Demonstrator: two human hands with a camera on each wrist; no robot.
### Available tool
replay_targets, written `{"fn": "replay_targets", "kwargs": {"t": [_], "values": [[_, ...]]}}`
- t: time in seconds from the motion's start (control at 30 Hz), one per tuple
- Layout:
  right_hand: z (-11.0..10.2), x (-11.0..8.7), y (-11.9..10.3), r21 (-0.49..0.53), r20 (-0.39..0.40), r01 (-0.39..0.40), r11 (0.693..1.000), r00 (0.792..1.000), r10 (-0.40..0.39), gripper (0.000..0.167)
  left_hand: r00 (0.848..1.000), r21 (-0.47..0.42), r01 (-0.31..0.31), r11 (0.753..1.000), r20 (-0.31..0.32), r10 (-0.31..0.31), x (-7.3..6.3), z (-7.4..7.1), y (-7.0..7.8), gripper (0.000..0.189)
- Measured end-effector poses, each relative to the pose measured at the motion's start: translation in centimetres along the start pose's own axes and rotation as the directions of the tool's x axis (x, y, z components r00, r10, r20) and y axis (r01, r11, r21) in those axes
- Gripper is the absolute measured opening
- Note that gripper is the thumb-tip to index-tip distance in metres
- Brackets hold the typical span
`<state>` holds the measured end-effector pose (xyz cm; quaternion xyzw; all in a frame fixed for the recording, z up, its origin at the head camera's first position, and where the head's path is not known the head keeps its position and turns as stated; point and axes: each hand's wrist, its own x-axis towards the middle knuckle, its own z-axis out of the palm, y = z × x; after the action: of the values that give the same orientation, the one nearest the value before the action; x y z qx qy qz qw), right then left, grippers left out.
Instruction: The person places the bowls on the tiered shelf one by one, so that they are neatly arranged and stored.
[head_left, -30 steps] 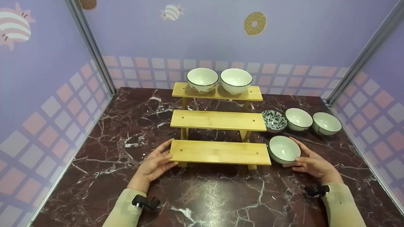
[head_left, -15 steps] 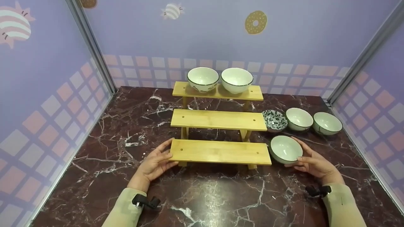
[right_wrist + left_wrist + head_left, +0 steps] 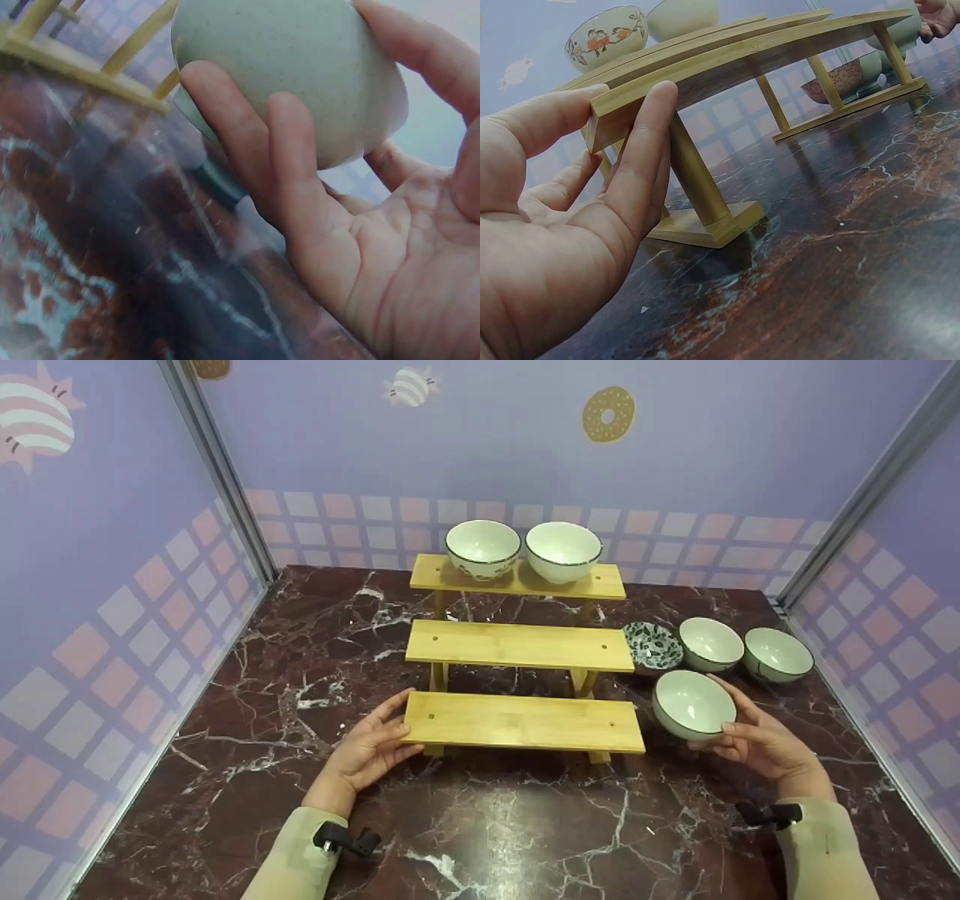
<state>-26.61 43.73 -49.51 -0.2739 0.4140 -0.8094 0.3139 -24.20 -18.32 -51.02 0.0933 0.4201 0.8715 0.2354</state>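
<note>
A three-tier wooden display stand (image 3: 525, 721) stands mid-table. My left hand (image 3: 373, 750) grips the left end of its lowest board; in the left wrist view the thumb lies at the upper edge and fingers (image 3: 641, 150) reach under it. My right hand (image 3: 765, 742) holds a pale green bowl (image 3: 694, 706) with a dark rim by its right side, just right of the lowest board. In the right wrist view the bowl's speckled outer wall (image 3: 292, 75) is tilted above the marbled tabletop, with fingertips beneath it. Its inside looks plain.
Two white bowls, one with a floral outside (image 3: 482, 551) and one plainer (image 3: 562, 553), sit on the top board. Behind the held bowl stand a leaf-patterned bowl (image 3: 652, 646) and two pale bowls, one nearer (image 3: 711, 645), one farther right (image 3: 778, 654). Purple walls (image 3: 510, 442) enclose the table.
My right hand has lifted the pale green bowl and shifted it rightward and slightly back, away from the lowest board's end. The left hand and the stand have stayed in place.
</note>
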Motion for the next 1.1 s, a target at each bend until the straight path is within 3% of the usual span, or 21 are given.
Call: {"fn": "replay_targets", "kwargs": {"t": [0.3, 0.53, 0.77, 1.1], "values": [[1.6, -0.1, -1.7, -0.016, -0.057, 0.029, 0.999, 0.998, -0.030, 0.076, 1.000, -0.015, -0.004, 1.000, 0.017, 0.004, -0.1, 0.0, 0.0, 0.079], [2.6, 0.2, -3.0, -0.020, -0.055, 0.040, 0.999, 0.998, -0.041, 0.075, 1.000, -0.002, -0.005, 1.000, 0.004, 0.005, 0.0, -0.1, 0.0, 0.078], [3.7, 1.0, -4.1, 0.048, -0.033, 0.050, 0.998, 0.998, -0.049, 0.074, 1.000, 0.004, 0.006, 1.000, -0.012, -0.005, 0.0, -0.1, -0.1, 0.077], [5.4, 2.7, -5.7, -0.017, -0.029, 0.082, 0.996, 0.996, -0.083, 0.072, 1.000, 0.004, 0.001, 1.000, -0.018, -0.001, 0.0, -0.1, -0.1, 0.075]]}}
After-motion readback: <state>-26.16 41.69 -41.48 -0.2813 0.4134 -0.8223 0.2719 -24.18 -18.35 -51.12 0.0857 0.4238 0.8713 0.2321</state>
